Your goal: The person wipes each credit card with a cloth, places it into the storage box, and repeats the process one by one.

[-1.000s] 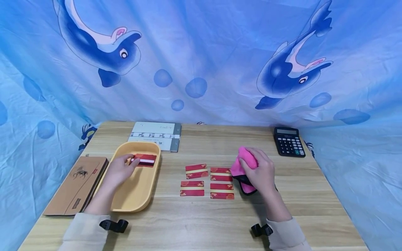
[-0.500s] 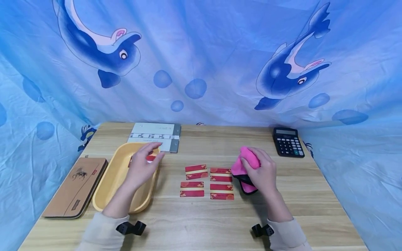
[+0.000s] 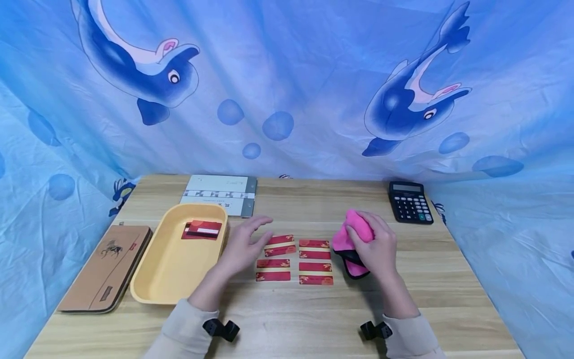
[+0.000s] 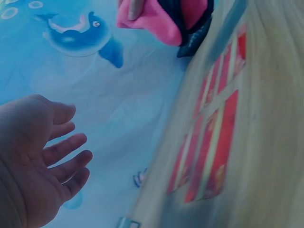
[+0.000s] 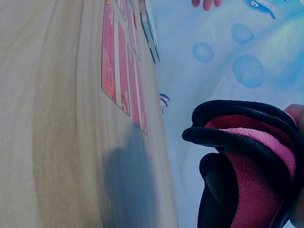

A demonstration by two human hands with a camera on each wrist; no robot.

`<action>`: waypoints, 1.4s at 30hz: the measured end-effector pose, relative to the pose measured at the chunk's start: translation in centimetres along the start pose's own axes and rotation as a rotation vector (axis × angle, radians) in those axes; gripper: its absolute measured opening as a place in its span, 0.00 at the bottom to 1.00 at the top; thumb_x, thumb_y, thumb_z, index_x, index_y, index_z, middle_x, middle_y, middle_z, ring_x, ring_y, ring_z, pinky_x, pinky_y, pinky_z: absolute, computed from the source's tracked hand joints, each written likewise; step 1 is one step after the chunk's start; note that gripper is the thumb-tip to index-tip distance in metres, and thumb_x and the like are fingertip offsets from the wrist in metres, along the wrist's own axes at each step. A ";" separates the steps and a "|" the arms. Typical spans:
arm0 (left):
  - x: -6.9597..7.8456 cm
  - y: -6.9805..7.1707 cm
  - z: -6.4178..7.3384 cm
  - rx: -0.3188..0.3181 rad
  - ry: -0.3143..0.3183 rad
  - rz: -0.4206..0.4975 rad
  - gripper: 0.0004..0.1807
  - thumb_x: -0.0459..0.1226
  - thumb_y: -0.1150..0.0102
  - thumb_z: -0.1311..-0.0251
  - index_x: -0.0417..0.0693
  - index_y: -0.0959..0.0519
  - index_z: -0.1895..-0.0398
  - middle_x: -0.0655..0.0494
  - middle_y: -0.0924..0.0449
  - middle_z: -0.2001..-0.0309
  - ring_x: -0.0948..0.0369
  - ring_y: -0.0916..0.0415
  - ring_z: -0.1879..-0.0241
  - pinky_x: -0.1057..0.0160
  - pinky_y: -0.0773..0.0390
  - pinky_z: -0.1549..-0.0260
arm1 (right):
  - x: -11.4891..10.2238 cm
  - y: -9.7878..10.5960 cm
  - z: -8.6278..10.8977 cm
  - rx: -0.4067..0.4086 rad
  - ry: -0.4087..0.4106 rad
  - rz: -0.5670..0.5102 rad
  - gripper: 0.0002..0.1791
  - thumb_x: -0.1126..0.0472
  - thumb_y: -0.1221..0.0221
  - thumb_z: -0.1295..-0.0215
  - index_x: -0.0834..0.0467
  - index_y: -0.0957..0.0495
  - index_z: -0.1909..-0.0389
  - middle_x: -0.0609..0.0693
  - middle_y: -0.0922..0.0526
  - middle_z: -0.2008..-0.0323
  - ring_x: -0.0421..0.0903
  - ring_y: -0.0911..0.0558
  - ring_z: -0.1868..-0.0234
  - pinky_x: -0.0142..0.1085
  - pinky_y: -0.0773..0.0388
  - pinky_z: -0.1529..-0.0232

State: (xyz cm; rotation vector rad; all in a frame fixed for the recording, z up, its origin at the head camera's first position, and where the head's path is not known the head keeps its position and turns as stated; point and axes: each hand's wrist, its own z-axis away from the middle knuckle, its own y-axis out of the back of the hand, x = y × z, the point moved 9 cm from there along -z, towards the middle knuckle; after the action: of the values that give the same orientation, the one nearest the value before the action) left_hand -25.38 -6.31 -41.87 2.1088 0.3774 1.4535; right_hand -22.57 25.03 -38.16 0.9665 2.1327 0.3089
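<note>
In the head view my left hand (image 3: 244,247), fingers parted and holding nothing, hovers just left of several red-and-gold cards (image 3: 316,273) laid out in two columns on the table. The left wrist view also shows that hand (image 4: 47,159) with its fingers relaxed, while the cards (image 4: 213,147) lie to its right. My right hand (image 3: 378,247) grips a folded pink cloth (image 3: 343,240) with black edging, beside the right column of cards. Seen from the right wrist, the fuzzy cloth (image 5: 254,194) hangs in folds, and most of the right hand is out of frame.
Left of the hands is a yellow tray (image 3: 168,279) holding overlapping red cards (image 3: 204,229) with a dark stripe. A brown wallet-like case (image 3: 105,269) lies at the far left, a pale notebook (image 3: 219,192) behind the tray, and a black calculator (image 3: 410,202) at the back right.
My left hand has let go of the cards in the tray and moved right, out over the table beside the laid-out cards. The right hand with the pink cloth has barely moved.
</note>
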 end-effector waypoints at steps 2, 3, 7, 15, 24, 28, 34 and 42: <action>-0.3 -0.9 0.1 -0.018 0.015 0.000 0.19 0.40 0.38 0.30 0.48 0.21 0.38 0.50 0.23 0.36 0.51 0.29 0.34 0.45 0.27 0.36 | 0.0 0.0 0.0 -0.002 -0.004 -0.002 0.23 0.61 0.25 0.45 0.60 0.15 0.48 0.54 0.14 0.51 0.51 0.15 0.50 0.25 0.24 0.48; -0.4 -1.2 0.1 -0.025 0.023 0.002 0.19 0.40 0.38 0.30 0.48 0.20 0.39 0.50 0.23 0.36 0.51 0.29 0.33 0.46 0.27 0.36 | 0.0 0.0 0.0 -0.003 -0.004 -0.001 0.23 0.61 0.25 0.45 0.60 0.15 0.48 0.54 0.14 0.51 0.51 0.15 0.50 0.26 0.24 0.48; -1.6 -2.4 0.2 -0.040 0.070 0.037 0.19 0.40 0.37 0.31 0.50 0.20 0.39 0.52 0.22 0.37 0.52 0.28 0.35 0.46 0.25 0.38 | 0.0 0.1 0.1 0.005 -0.001 0.002 0.23 0.62 0.24 0.46 0.60 0.15 0.48 0.54 0.14 0.51 0.52 0.15 0.50 0.30 0.22 0.49; -5.5 -3.9 -0.1 0.009 0.176 0.140 0.20 0.34 0.33 0.35 0.42 0.20 0.41 0.50 0.20 0.42 0.49 0.23 0.40 0.46 0.24 0.39 | 0.0 -0.2 0.2 -0.018 -0.002 0.000 0.23 0.61 0.25 0.45 0.60 0.15 0.47 0.54 0.14 0.51 0.51 0.15 0.51 0.38 0.18 0.50; -8.1 -5.3 0.1 -0.019 0.217 0.029 0.26 0.31 0.27 0.44 0.44 0.20 0.40 0.47 0.21 0.40 0.48 0.28 0.35 0.45 0.31 0.34 | 0.0 -0.3 0.2 -0.033 -0.006 0.001 0.24 0.61 0.25 0.45 0.60 0.16 0.47 0.55 0.14 0.50 0.52 0.15 0.50 0.48 0.17 0.51; -7.9 -5.1 -0.1 -0.011 0.200 -0.013 0.25 0.31 0.29 0.41 0.43 0.21 0.39 0.45 0.22 0.39 0.46 0.29 0.35 0.44 0.32 0.33 | 0.1 -0.3 0.2 -0.033 -0.004 -0.002 0.24 0.62 0.25 0.45 0.60 0.16 0.47 0.55 0.14 0.50 0.52 0.15 0.50 0.50 0.17 0.52; -7.5 -5.7 -0.4 -0.086 0.166 -0.084 0.31 0.36 0.27 0.41 0.45 0.24 0.34 0.45 0.25 0.35 0.46 0.33 0.32 0.44 0.35 0.32 | 0.3 -0.5 0.1 -0.035 0.021 -0.016 0.24 0.64 0.24 0.47 0.60 0.15 0.47 0.56 0.14 0.51 0.54 0.15 0.51 0.51 0.17 0.53; -7.3 -6.0 -0.5 -0.105 0.180 -0.060 0.30 0.34 0.27 0.42 0.43 0.24 0.35 0.44 0.25 0.36 0.45 0.32 0.33 0.43 0.34 0.32 | 0.2 -0.6 0.3 -0.049 0.017 -0.010 0.24 0.62 0.24 0.46 0.59 0.15 0.47 0.56 0.14 0.51 0.53 0.15 0.52 0.46 0.17 0.54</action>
State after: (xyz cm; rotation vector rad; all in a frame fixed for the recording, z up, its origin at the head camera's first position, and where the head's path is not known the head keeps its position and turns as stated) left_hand -28.18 -5.09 -50.85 1.8751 0.4195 1.5978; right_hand -22.77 24.76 -38.76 0.9274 2.1352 0.3641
